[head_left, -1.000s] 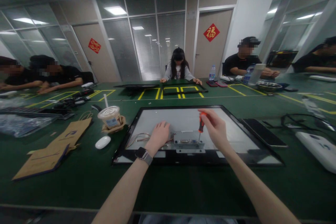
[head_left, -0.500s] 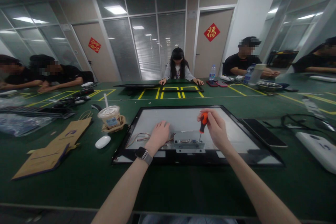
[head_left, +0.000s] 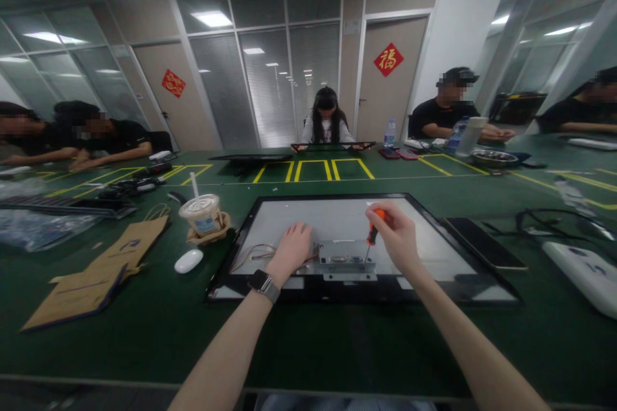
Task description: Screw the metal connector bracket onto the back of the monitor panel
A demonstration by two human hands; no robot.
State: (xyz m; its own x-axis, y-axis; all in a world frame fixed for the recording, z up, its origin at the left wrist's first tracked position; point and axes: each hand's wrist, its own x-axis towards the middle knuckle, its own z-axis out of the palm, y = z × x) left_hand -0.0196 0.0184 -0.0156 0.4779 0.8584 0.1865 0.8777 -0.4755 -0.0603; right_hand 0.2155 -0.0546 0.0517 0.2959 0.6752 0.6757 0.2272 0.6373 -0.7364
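A display panel (head_left: 337,218) with a black frame lies face down on the green table before me. Near its front edge sits a metal bracket (head_left: 348,264) with connector ports. My right hand (head_left: 396,236) grips an orange and black screwdriver (head_left: 373,236), nearly upright, its tip at the bracket's right part. My left hand (head_left: 293,247) rests flat on the panel, left of the bracket, fingers stretched out. Thin wires (head_left: 251,255) run across the panel beside and partly under this hand. Whether a screw sits under the tip is too small to tell.
Left of the panel stand a drink cup (head_left: 200,213) in a cardboard holder, a white earbud case (head_left: 188,261) and a paper bag (head_left: 103,266). To the right lie a phone (head_left: 483,243) and a white device (head_left: 581,279). Across the table a person holds a black frame (head_left: 332,147).
My right fingers have shifted around the screwdriver's handle, while its tip stays at the bracket. My left hand has hardly moved. The person opposite has raised the black frame off the table.
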